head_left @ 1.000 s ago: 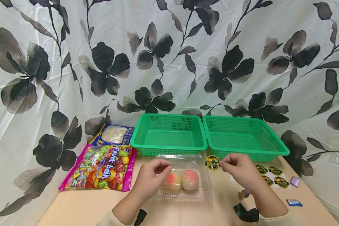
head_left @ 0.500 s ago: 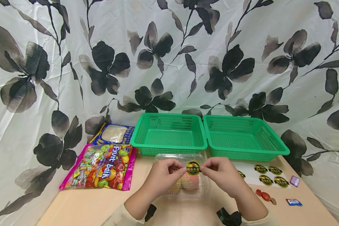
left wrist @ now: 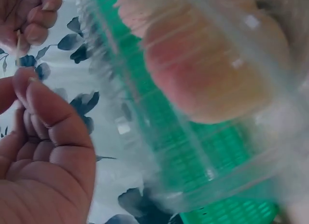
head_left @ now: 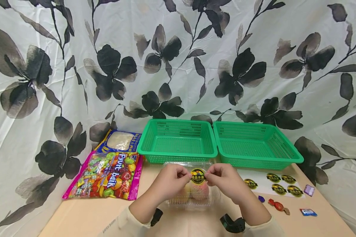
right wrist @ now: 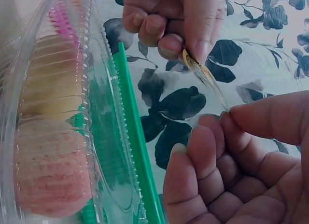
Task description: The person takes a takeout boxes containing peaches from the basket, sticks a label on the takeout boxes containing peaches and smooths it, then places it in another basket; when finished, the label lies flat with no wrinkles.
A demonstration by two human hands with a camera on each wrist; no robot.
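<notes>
A round black and yellow sticker (head_left: pixel 198 176) is stretched between both hands just above a clear plastic clamshell box (head_left: pixel 192 201) that holds two pink peaches (head_left: pixel 199 190). My left hand (head_left: pixel 188 176) pinches the sticker's left edge and my right hand (head_left: pixel 208 176) pinches its right edge. In the right wrist view the sticker (right wrist: pixel 203 72) shows edge-on between the left hand (right wrist: pixel 186 43) above and the right hand (right wrist: pixel 227 115) below, beside the box (right wrist: pixel 91 137). The left wrist view shows my left hand (left wrist: pixel 26 84) and a blurred peach (left wrist: pixel 212 74) through the lid.
Two empty green baskets (head_left: pixel 178 126) (head_left: pixel 256 130) stand side by side behind the box. A bright candy bag (head_left: pixel 106 176) and a blue packet (head_left: pixel 120 141) lie at the left. A sheet with stickers (head_left: pixel 277 184) and loose wrapped candies (head_left: pixel 277 205) lie at the right. Flowered cloth hangs behind.
A second ago only my right hand held the sticker, to the right of the box. It has moved left over the box, and my left hand now pinches the other edge.
</notes>
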